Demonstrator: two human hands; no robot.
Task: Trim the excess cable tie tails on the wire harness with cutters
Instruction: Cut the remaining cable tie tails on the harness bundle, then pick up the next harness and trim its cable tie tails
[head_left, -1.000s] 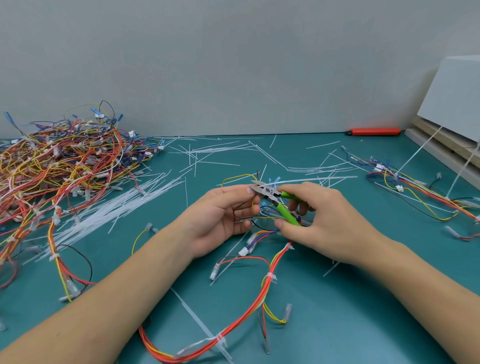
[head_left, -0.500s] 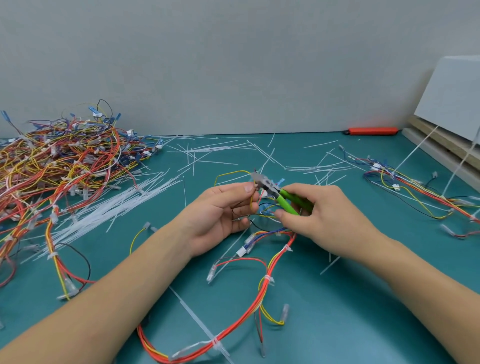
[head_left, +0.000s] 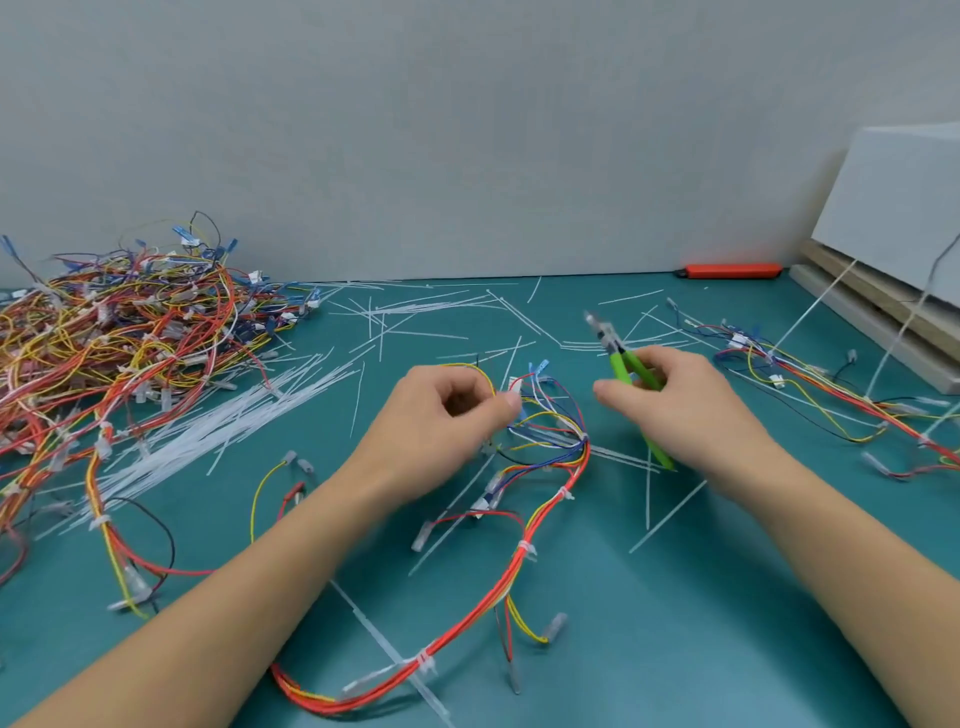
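Note:
A wire harness (head_left: 524, 566) of red, orange and yellow wires with white cable ties lies on the teal table in front of me. My left hand (head_left: 441, 426) pinches the harness's fanned upper wires near a white connector. My right hand (head_left: 675, 410) grips green-handled cutters (head_left: 621, 364), jaws pointing up and left, well clear of the harness. A long untrimmed tie tail (head_left: 384, 649) crosses the harness near the bottom.
A large tangled heap of harnesses (head_left: 119, 343) fills the left. Loose white tie tails (head_left: 218, 421) litter the table. More harnesses (head_left: 810, 384) lie at right, beside a white box (head_left: 893, 208) on boards. An orange tool (head_left: 732, 270) rests by the wall.
My hands have come apart: the right hand has carried the cutters up and to the right, away from the wires, which the left hand still holds.

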